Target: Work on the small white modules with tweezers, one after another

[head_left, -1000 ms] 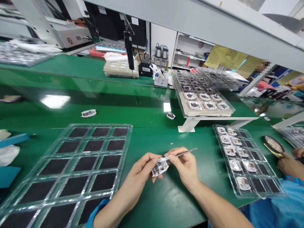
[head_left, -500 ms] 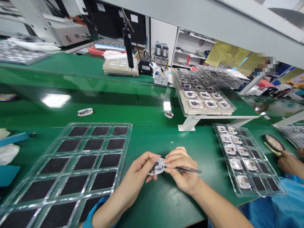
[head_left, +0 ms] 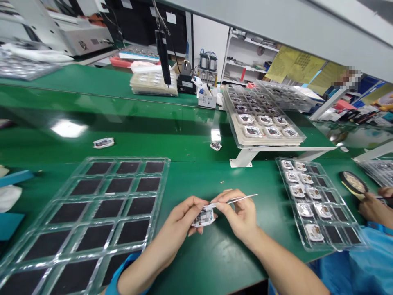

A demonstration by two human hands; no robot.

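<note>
My left hand pinches a small white electronic part just above the green bench. My right hand is closed on metal tweezers, whose tips touch the part's top edge while the handle points right and slightly up. A clear plastic tray with several empty dark pockets lies to the left of my hands. To the right, another clear tray holds several similar white parts.
A stack of filled trays rests on a white stand behind the right tray. Two loose parts lie on the glossy conveyor strip. Another person's hand and blue sleeve are at the far right by a round dish.
The tweezers swung from pointing up-right to lying low and pointing right, then back up-right. Both hands stay on the part, which has tilted slightly. The view shifted a little.
</note>
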